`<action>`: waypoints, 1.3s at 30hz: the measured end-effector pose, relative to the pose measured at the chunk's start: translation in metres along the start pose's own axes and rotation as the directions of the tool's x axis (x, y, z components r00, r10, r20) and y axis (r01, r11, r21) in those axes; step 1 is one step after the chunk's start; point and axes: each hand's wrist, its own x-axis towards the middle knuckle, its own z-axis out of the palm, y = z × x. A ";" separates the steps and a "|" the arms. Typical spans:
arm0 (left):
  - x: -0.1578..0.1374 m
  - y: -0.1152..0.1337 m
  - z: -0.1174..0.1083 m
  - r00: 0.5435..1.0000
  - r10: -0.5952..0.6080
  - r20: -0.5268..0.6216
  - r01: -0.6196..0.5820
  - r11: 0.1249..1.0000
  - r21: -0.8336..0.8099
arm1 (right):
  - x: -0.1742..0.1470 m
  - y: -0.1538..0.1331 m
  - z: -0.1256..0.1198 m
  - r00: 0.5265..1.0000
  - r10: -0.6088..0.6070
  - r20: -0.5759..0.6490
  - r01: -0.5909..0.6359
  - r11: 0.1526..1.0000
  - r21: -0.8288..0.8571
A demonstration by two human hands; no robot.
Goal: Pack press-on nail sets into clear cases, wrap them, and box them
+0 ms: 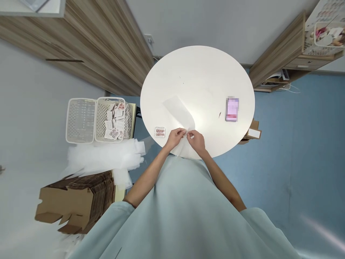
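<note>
Shirt, left hand, right hand, both pinching translucent sheet (film, perhaps), extending beyond them

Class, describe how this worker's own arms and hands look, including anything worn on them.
The left hand and right hand are bare, without gloves. The forearms are uncovered, with no watch or bracelet visible. Loose, plain, pale grey-green sleeves match the top.

Found no legible text or numbers; could not read cards in left basket or pixelated rectangle at right.
</note>
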 end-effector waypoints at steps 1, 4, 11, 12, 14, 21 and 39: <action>0.001 -0.002 0.000 1.000 -0.003 0.006 0.002 1.000 0.010 | -0.001 0.002 0.000 1.000 0.012 -0.003 -0.012 1.000 -0.003; 0.004 -0.009 -0.001 1.000 -0.011 -0.002 0.011 0.999 0.046 | -0.001 0.005 -0.002 0.999 0.035 -0.003 -0.035 0.999 -0.003; 0.007 -0.022 -0.017 0.989 -0.061 -0.133 0.072 0.994 0.079 | 0.004 0.005 -0.010 0.995 0.078 -0.066 -0.075 0.996 0.046; 0.007 -0.021 -0.019 0.992 -0.064 -0.108 0.071 0.996 0.060 | 0.005 0.002 -0.009 0.995 0.078 -0.061 -0.074 0.996 0.058; 0.006 -0.019 -0.021 0.998 -0.056 -0.036 0.057 0.998 0.020 | 0.007 -0.007 -0.004 0.997 0.068 -0.028 -0.066 0.996 0.060; 0.001 -0.015 -0.026 1.000 0.001 0.013 -0.001 1.000 0.002 | 0.009 -0.031 0.015 0.998 0.057 -0.005 -0.057 0.998 -0.019; 0.013 -0.050 -0.102 0.935 -0.116 -0.336 0.163 0.980 0.115 | 0.031 0.047 -0.019 0.943 0.287 -0.168 -0.299 0.953 -0.052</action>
